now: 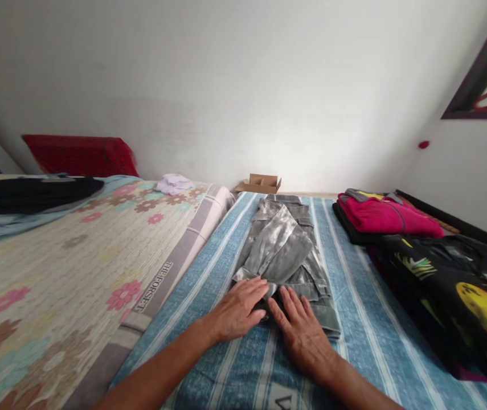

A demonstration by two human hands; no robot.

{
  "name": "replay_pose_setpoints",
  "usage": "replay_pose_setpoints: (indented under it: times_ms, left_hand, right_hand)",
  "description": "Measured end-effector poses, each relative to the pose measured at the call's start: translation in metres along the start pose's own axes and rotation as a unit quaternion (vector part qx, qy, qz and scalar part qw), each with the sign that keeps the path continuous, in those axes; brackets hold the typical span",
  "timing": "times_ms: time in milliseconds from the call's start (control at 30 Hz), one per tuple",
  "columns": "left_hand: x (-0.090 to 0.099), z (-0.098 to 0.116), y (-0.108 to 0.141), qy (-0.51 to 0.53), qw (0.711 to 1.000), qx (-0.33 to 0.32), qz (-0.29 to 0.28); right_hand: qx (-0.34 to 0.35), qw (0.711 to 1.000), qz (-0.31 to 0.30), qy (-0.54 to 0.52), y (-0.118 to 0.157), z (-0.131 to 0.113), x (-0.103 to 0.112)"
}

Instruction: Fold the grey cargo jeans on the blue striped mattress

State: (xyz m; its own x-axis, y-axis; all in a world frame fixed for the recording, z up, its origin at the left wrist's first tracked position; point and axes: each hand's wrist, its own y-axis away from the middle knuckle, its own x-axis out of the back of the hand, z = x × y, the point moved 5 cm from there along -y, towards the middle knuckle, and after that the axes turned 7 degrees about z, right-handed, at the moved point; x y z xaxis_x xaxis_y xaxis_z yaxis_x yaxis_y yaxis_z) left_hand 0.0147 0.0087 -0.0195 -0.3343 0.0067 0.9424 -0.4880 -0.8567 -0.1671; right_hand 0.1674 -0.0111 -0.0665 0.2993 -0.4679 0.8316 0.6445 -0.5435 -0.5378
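A grey, faded denim garment that looks like a jacket (286, 245) lies folded into a long shape on the blue striped bed cover (209, 302). Sleeve-like pieces are folded over its middle. My left hand (241, 307) rests on the near left part of the denim, palm down, fingers stretched out. Beside it, my right hand (301, 327) lies on the near end with its fingers spread. Both hands touch the cloth from above, a small gap between them. Some of the near edge is hidden beneath them.
On the right are a folded black printed garment (452, 285) and a pink garment (392, 213) on a stack. A floral bedspread (110, 250) covers the left side, with dark clothes (33, 193) and a pale lilac cloth (174, 183). A cardboard box (262, 183) sits by the wall.
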Motion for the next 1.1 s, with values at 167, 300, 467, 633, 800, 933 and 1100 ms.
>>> replay_pose_setpoints:
  times_ms: [167,300,467,633,800,933,1100]
  left_hand:
    - [-0.006,0.001,0.01,-0.017,0.999,-0.021,-0.038]
    - [-0.014,-0.001,0.012,-0.034,0.999,-0.023,-0.034]
    - [-0.017,-0.003,0.012,-0.027,0.999,0.005,-0.021]
    - [-0.015,-0.002,0.011,-0.007,1.0,0.013,0.002]
    - [-0.015,-0.003,0.006,-0.031,0.999,0.028,0.018]
    - [-0.013,-0.002,-0.003,-0.05,0.998,0.022,0.015]
    - [-0.004,0.001,-0.012,-0.07,0.998,-0.001,0.008]
  right_hand:
    - [0.013,0.999,0.024,0.033,-0.005,-0.002,0.005]
    - [0.009,0.998,0.054,0.041,-0.016,-0.006,0.003]
    - [0.051,0.996,0.069,0.031,-0.017,-0.004,-0.003]
    - [0.057,0.998,0.01,-0.013,-0.022,0.008,0.004]
    - [0.052,0.996,-0.04,-0.066,-0.035,0.016,0.016]
    - [0.007,0.999,-0.03,-0.042,-0.035,0.008,0.009]
    - [-0.078,0.996,0.043,0.023,-0.024,-0.01,-0.001]
